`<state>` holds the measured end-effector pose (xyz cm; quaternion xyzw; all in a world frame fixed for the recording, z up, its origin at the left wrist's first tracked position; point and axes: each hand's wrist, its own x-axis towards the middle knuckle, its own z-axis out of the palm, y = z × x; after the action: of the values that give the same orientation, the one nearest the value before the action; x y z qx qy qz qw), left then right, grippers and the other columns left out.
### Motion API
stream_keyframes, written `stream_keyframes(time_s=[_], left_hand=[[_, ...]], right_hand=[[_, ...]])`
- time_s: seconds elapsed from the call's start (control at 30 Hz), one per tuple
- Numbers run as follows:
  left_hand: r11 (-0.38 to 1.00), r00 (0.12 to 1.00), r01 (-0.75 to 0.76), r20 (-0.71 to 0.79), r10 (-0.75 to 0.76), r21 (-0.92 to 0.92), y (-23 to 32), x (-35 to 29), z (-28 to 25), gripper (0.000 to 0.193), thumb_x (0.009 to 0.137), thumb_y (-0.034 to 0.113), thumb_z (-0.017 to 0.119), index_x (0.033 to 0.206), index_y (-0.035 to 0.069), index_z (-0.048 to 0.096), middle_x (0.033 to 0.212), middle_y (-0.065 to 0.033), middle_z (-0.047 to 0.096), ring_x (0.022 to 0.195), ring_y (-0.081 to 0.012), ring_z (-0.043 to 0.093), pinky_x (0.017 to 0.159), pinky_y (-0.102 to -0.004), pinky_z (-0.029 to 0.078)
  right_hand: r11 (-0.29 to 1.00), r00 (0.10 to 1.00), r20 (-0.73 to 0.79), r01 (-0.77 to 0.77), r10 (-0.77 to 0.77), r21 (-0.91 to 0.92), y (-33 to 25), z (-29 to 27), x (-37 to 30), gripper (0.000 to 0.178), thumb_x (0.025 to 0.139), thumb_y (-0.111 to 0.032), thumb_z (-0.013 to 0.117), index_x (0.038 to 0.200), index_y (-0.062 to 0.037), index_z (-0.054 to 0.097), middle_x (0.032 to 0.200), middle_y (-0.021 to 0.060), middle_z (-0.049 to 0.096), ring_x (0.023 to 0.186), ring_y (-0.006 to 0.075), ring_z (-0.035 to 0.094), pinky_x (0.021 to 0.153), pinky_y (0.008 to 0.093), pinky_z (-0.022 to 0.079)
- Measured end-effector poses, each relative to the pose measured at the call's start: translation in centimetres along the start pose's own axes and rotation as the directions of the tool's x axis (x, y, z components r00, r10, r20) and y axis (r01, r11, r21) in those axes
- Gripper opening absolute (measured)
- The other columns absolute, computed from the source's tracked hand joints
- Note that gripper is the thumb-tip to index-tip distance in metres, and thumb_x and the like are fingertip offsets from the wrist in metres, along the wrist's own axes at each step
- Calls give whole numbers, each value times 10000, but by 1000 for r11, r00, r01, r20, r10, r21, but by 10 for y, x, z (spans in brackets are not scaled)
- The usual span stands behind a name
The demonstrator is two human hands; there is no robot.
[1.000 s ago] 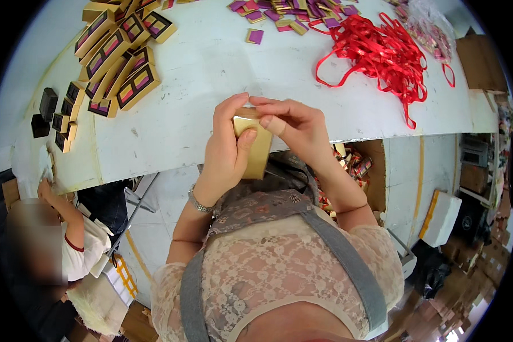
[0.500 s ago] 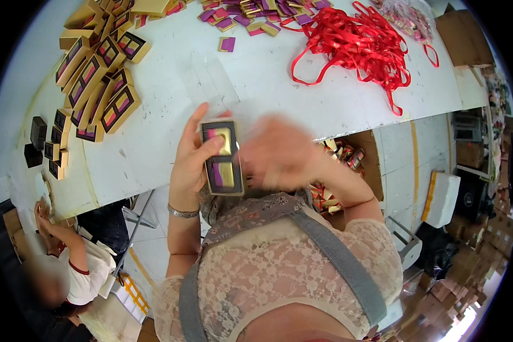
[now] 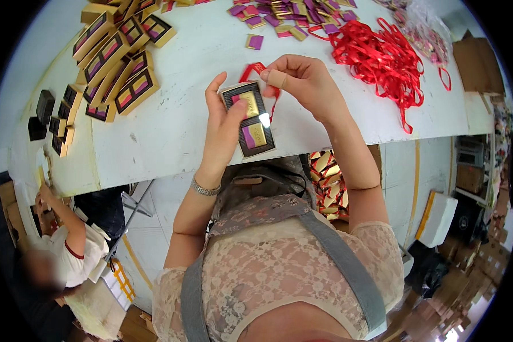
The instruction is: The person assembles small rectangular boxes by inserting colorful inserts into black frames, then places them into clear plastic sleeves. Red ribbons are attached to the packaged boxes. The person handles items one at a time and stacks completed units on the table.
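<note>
My left hand (image 3: 221, 130) grips a small gold box (image 3: 249, 118) with a clear window showing two purple and gold pieces, held face up over the front edge of the white table (image 3: 211, 51). My right hand (image 3: 300, 80) pinches a loop of red ribbon (image 3: 259, 73) at the box's top end, with a bandage on one finger. The ribbon runs behind the box's upper right corner.
A pile of gold window boxes (image 3: 117, 62) lies at the table's left, small dark boxes (image 3: 54, 114) further left. Loose purple and gold squares (image 3: 279, 14) and a heap of red ribbon (image 3: 382, 54) lie at the back. A carton of gold wrappers (image 3: 328, 182) stands under the table. Another person (image 3: 68, 245) sits lower left.
The box was turned from its gold back to its window face. My right hand swung away and came back holding a red ribbon loop at the box's top.
</note>
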<state>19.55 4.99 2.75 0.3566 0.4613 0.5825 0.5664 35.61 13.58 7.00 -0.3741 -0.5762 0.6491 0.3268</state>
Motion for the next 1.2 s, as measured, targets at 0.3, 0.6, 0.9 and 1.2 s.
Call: stream_keyframes(time_s=[0.3,0.6,0.9,1.2], left_hand=[[925,932,-264,-174,317,274,15,8,4,705,868,156,675,1413,60,237,1002,-88,566,886,-134,580,797,-255,481],[964,925,-204,-357,132,-171,34,17,-25,444,933,265,563,1318,82,437,999,-64,582,856,-138,601,781,-280,509],[975,914,-219,-358,191,-37,39,17,-43,435,1001,390,401,1249,54,523,997,-53,592,882,-131,590,790,-271,499],[908,927,-86,-366,-78,-410,49,16,-43,354,973,356,461,1174,73,530,1001,-90,601,805,-184,629,685,-325,542]], right_hand=[[913,928,-92,330,-360,-240,1,34,12,197,799,-223,727,851,-35,698,760,31,615,795,127,549,723,270,455],[917,952,239,261,-193,-301,34,33,-11,143,839,-141,704,906,-28,649,778,13,655,755,83,570,754,268,472],[903,922,134,383,-362,-196,49,47,-11,144,837,-149,692,963,-79,699,827,48,690,760,174,584,775,327,463],[964,919,296,266,-260,21,66,52,-8,245,847,-58,677,1076,-36,594,999,46,651,907,135,611,871,314,480]])
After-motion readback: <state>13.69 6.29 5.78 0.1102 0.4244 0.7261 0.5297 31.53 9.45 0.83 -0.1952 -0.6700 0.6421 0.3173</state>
